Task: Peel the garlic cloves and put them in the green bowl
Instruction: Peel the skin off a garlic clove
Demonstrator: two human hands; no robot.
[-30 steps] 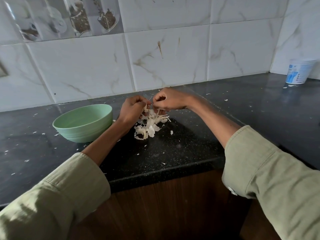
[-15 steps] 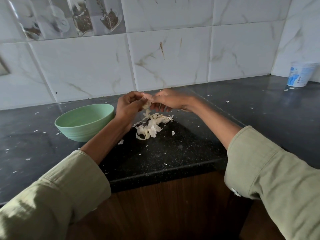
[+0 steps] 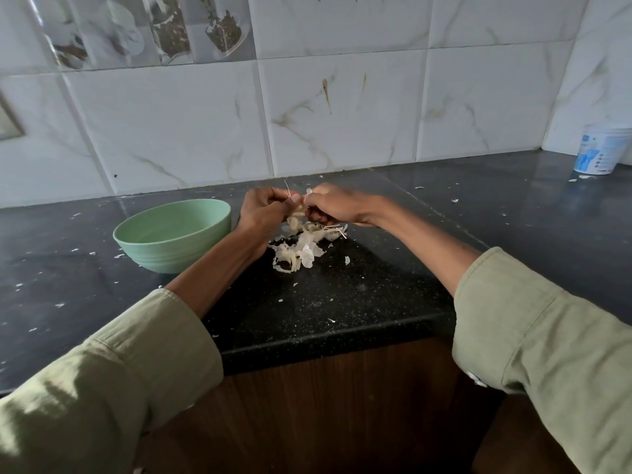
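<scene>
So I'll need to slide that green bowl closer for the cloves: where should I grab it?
Take the green bowl by its near-right rim, reaching with the left hand beside it. The mouth faces up and the wall there is bare.

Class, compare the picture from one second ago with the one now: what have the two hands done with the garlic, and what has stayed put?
Little moved. The left hand and right hand have closed together and keep pinching the garlic clove above the heap of peels. A few more scraps of skin seem to lie by the heap. The green bowl and white tub stayed put.
</scene>
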